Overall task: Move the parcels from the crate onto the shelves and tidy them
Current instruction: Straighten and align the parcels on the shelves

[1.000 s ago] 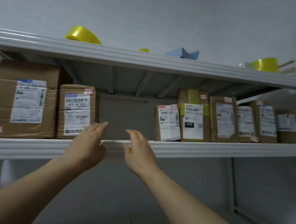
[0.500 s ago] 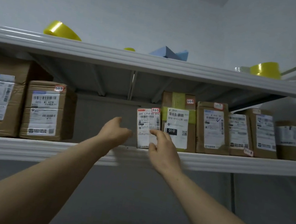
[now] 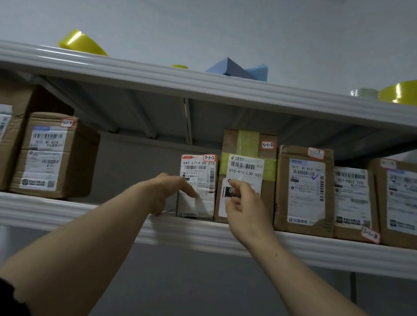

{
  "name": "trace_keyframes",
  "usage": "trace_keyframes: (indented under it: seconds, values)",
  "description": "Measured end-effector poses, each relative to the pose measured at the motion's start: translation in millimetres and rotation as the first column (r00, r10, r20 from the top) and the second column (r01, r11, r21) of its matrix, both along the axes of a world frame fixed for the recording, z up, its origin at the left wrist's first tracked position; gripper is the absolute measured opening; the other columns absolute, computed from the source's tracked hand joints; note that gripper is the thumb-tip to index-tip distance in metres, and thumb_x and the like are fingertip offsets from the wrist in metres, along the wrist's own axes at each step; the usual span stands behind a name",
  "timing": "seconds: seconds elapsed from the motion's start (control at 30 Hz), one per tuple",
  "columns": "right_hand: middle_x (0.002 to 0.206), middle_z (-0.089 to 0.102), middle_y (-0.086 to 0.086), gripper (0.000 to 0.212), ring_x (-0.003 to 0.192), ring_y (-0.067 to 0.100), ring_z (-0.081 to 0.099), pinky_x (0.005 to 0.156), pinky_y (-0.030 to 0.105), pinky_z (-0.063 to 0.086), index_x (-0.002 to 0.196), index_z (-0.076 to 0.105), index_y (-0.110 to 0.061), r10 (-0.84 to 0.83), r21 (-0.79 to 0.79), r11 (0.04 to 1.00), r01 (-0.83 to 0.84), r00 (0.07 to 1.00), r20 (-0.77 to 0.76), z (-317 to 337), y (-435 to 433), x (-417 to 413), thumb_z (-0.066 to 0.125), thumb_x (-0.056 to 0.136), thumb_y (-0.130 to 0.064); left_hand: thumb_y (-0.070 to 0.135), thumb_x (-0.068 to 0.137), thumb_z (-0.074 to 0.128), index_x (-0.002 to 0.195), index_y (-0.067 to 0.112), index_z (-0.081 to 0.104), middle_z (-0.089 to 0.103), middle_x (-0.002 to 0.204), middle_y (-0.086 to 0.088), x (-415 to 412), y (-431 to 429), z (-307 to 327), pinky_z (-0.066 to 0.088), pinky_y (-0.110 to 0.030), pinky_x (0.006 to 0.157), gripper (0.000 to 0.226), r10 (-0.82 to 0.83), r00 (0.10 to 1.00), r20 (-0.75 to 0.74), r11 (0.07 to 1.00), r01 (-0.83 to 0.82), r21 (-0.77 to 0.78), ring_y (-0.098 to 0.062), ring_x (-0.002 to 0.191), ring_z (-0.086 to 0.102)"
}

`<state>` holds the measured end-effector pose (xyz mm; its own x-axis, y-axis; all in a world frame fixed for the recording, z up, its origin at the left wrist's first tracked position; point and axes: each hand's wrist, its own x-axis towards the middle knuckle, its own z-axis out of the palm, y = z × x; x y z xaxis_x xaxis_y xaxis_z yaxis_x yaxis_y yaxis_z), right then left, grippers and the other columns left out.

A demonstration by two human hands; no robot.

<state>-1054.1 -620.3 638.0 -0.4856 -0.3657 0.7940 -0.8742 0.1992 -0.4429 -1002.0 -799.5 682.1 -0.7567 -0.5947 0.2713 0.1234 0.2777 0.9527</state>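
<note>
On middle shelf (image 3: 58, 214), left hand (image 3: 170, 190) pressed flat-fingered against small parcel (image 3: 199, 172), apparently aligning row; right hand (image 3: 244, 209) curled, grasp unclear.

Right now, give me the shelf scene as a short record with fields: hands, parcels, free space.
Left hand: touches small parcel at its front left edge; grip unclear
Right hand: fingers curled, before taped parcel; contact unclear
Small parcel: upright, beside taped parcel, on middle shelf
Gap: left of small parcel, up to next brown box
Top shelf: yellow tape rolls
</note>
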Motion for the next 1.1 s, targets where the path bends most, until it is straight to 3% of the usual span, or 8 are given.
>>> trace_keyframes:
  seconds: [0.13,0.23,0.37,0.6,0.7,0.93,1.0,1.1]
  values:
    - [0.140,0.046,0.003,0.045,0.125,0.018,0.048,0.104,0.037,0.042,0.141,0.038,-0.018,0.011,0.013,1.000,-0.011,1.000,0.010,2.0,-1.1,0.3,0.045,0.097,-0.012,0.005,0.065,0.081,0.121,0.004,0.054,0.052,0.127,-0.014,1.9,4.1,11.1,0.043,-0.036,0.085,0.062,-0.065,0.998,-0.005,0.998,0.065,-0.008,-0.033,0.113,0.051]
    - [0.141,0.046,0.003,0.045,0.125,0.018,0.048,0.104,0.038,0.042,0.141,0.038,-0.018,0.008,0.019,1.000,-0.008,1.000,0.020,5.3,-5.4,5.2,0.045,0.097,-0.012,0.020,0.048,0.091,0.118,0.005,0.058,0.059,0.121,-0.013,2.3,4.1,10.5,0.048,-0.036,0.088,0.078,-0.118,0.992,0.033,0.992,0.119,-0.033,-0.030,0.105,0.056]
    - [0.139,0.048,0.003,0.046,0.125,0.018,0.048,0.104,0.037,0.042,0.140,0.039,-0.019,0.005,0.026,1.000,-0.006,0.999,0.031,7.1,-13.3,14.4,0.047,0.096,-0.011,0.016,0.061,0.088,0.105,0.006,0.066,0.072,0.099,-0.011,-2.6,3.8,8.2,0.054,-0.039,0.087,0.051,-0.144,0.989,0.045,0.986,0.147,-0.079,-0.026,0.093,0.067]
    - [0.143,0.039,0.007,0.051,0.124,0.023,0.048,0.105,0.036,0.041,0.142,0.035,-0.016,-0.087,0.032,0.996,0.085,0.994,0.064,8.1,-37.3,31.2,0.046,0.093,-0.010,0.010,0.069,0.083,0.104,0.004,0.063,0.070,0.105,-0.014,8.4,5.7,6.1,0.055,-0.040,0.087,0.041,-0.205,0.974,0.096,0.970,0.215,-0.111,-0.027,0.097,0.068]
    - [0.133,0.051,0.007,0.048,0.117,0.025,0.051,0.097,0.039,0.047,0.135,0.041,-0.014,-0.111,0.045,0.993,0.107,0.988,0.103,10.5,-43.7,33.8,0.047,0.089,-0.007,0.015,0.067,0.085,0.106,0.006,0.063,0.069,0.108,-0.014,6.1,1.4,7.0,0.056,-0.036,0.083,0.045,-0.229,0.969,0.098,0.963,0.240,-0.120,-0.025,0.096,0.068]
    - [0.129,0.053,0.005,0.051,0.114,0.023,0.054,0.097,0.040,0.049,0.135,0.045,-0.019,-0.088,-0.058,0.993,0.099,0.983,0.163,14.9,-45.0,30.9,0.054,0.087,-0.005,0.043,0.042,0.092,0.108,0.016,0.066,0.071,0.110,-0.008,-3.3,-8.7,1.7,0.046,-0.039,0.102,0.076,-0.239,0.963,0.124,0.958,0.255,-0.134,-0.024,0.106,0.065]
    - [0.122,0.055,0.003,0.046,0.112,0.024,0.055,0.097,0.038,0.048,0.134,0.046,-0.017,-0.085,-0.074,0.992,0.099,0.981,0.173,16.2,-45.8,29.2,0.055,0.090,-0.008,0.039,0.050,0.091,0.110,0.014,0.065,0.070,0.111,-0.009,2.5,-13.6,2.5,0.051,-0.037,0.096,0.070,-0.265,0.956,0.126,0.949,0.282,-0.139,-0.024,0.102,0.066]
    - [0.110,0.058,-0.001,0.039,0.109,0.023,0.057,0.095,0.036,0.047,0.129,0.050,-0.013,-0.032,-0.069,0.997,0.044,0.984,0.174,20.4,-55.2,34.2,0.058,0.091,-0.013,0.027,0.068,0.082,0.107,0.012,0.064,0.071,0.097,-0.007,24.2,-26.7,6.4,0.057,-0.030,0.069,0.046,-0.294,0.948,0.124,0.944,0.308,-0.117,-0.019,0.082,0.069]
